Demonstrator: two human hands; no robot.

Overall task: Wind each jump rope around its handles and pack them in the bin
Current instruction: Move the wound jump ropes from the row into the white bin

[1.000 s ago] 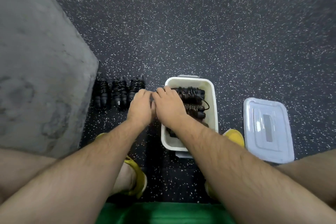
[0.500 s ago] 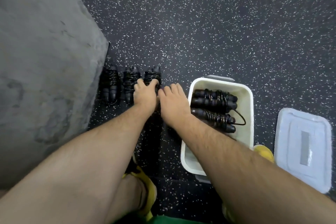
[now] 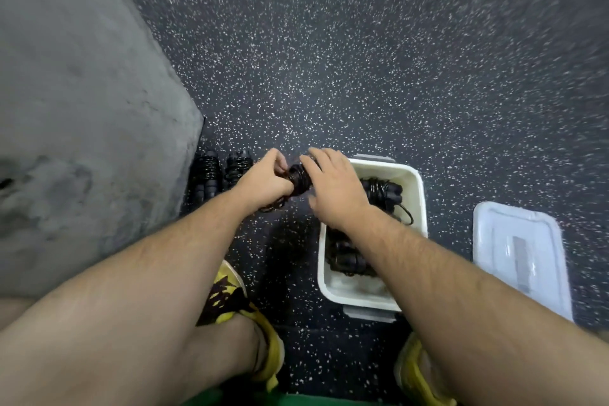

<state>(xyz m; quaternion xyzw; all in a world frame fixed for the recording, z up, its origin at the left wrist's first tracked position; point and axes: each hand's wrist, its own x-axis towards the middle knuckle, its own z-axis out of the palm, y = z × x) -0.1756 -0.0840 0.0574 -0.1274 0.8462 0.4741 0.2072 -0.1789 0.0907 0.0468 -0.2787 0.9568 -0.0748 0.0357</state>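
Change: since the earlier frame, one wound rope has left the floor row, which now shows two; it sits raised between both hands.
Left hand (image 3: 263,180): fingers curled round the wound rope (image 3: 299,179), a loose loop hanging below the wrist.
Right hand (image 3: 333,189): fingers spread, resting on the rope's right end.
Key relation: rope's long axis runs left to right; the bin (image 3: 416,189) lies just right, nearer the right hand.
Floor ropes (image 3: 221,173): beside the grey wall.
Hidden: forearm covers part of the bin's ropes; handles blurred.
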